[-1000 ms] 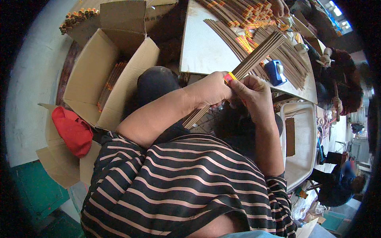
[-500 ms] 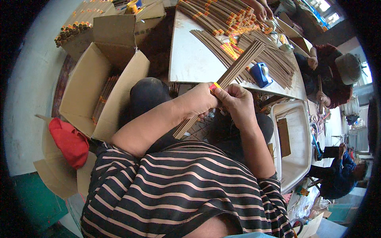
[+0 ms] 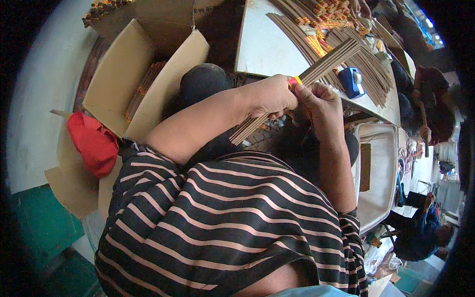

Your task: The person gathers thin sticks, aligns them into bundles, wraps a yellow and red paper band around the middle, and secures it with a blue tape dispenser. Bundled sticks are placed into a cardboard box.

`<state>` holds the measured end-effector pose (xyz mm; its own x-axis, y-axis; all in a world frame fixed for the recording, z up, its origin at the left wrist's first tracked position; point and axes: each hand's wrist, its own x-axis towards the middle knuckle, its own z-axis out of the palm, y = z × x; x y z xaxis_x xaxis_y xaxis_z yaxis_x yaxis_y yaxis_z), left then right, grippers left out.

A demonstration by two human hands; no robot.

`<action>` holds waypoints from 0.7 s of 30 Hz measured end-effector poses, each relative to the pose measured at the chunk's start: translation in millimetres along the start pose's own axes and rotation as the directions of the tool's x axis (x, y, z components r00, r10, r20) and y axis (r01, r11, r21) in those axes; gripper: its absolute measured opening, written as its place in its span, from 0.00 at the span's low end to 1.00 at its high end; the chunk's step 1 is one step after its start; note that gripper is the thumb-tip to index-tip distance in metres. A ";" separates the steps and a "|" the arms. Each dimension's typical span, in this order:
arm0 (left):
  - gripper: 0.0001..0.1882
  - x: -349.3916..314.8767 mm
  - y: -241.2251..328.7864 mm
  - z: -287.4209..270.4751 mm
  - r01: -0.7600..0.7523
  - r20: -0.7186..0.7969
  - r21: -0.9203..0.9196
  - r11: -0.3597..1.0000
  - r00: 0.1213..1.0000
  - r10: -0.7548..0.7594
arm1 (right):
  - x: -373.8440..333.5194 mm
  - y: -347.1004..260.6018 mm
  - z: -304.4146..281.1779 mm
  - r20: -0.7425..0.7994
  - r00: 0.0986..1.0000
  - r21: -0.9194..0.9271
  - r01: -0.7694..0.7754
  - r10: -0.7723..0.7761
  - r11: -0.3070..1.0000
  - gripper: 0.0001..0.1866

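A bundle of thin brown sticks (image 3: 329, 60), like incense sticks, slants up to the right over my lap. My left hand (image 3: 273, 97) is wrapped around its lower part, with the lower ends sticking out below the fist. A red and yellow paper band (image 3: 294, 82) sits around the bundle just above that hand. My right hand (image 3: 324, 105) is closed at the band, thumb pressing against it; some of its fingers are hidden behind. Beyond, on the white table (image 3: 262, 52), lie more loose sticks (image 3: 378, 79) and a blue tape dispenser (image 3: 352, 82).
At left stands an open cardboard box (image 3: 111, 81) holding banded bundles (image 3: 144, 93), with a red cloth (image 3: 91, 143) near it. A white tub (image 3: 378, 198) is at my right. Another person's hand (image 3: 360, 9) is at the table's far side; other people sit at right.
The whole view has shifted, so table, box and hands appear further right and higher. Both hands keep their hold on the bundle at the band.
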<state>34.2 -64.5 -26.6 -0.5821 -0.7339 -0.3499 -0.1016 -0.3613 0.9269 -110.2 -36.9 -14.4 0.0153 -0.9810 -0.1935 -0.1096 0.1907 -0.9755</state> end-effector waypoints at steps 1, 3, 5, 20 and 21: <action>0.11 2.9 -2.2 -0.3 -0.050 0.031 -0.040 0.998 0.998 0.051 | 1.2 1.7 -0.4 -0.012 1.000 -0.014 0.027 -0.027 1.000 0.14; 0.11 2.3 -5.6 -2.3 -0.036 0.037 -0.034 0.999 0.999 0.037 | 1.5 3.3 -0.4 -0.009 1.000 -0.042 0.006 -0.007 0.999 0.13; 0.11 2.7 -3.7 -2.9 -0.026 0.042 0.004 1.000 0.999 0.026 | 1.5 1.9 -1.4 -0.008 1.000 -0.052 -0.008 0.007 0.999 0.13; 0.12 -20.6 -2.6 7.2 0.036 0.046 0.028 0.999 0.998 -0.037 | -24.6 8.9 2.7 -0.027 0.999 0.031 0.020 -0.020 0.999 0.11; 0.12 -20.0 -3.6 7.7 0.042 0.044 0.029 0.999 0.998 -0.043 | -25.9 7.1 1.9 -0.023 1.000 0.019 0.019 -0.018 1.000 0.11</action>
<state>39.9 -44.1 -21.9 -0.6125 -0.6914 -0.3832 -0.1494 -0.3748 0.9150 -109.5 -10.0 -16.5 -0.0059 -0.9849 -0.1729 -0.0908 0.1728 -0.9808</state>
